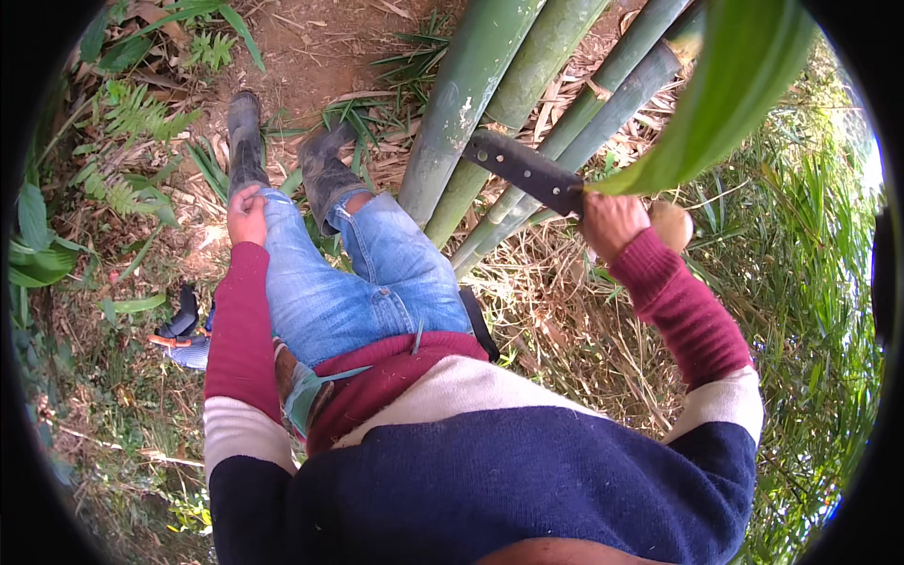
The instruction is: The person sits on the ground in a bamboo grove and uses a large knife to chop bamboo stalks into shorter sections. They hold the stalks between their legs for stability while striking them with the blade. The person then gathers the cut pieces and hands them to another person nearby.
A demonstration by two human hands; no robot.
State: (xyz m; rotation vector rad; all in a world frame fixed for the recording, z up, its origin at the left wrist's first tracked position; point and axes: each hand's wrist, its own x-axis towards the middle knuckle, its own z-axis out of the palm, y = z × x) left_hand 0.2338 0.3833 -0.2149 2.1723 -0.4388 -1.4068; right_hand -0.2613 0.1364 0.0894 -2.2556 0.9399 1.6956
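In my right hand [612, 226] is a machete [527, 171] with a dark blade that has several round spots along it. Its rounded wooden handle end [672, 226] sticks out behind the fist. The blade points left and passes in front of the bamboo stalks [471, 104]; whether it touches them I cannot tell. My left hand [247, 215] rests at my left knee against the blue jeans [311, 264], fingers loosely bent, with nothing visible in it. A large green leaf [730, 104] hangs close above the right hand and hides part of the view behind it.
Several thick bamboo stalks rise just ahead, right of my boots [330, 174]. Dry leaves and stems [565, 301] litter the ground. Ferns [127, 122] grow on the left, dense grass [810, 245] on the right. A blue and black object with orange [185, 334] is beside my left arm.
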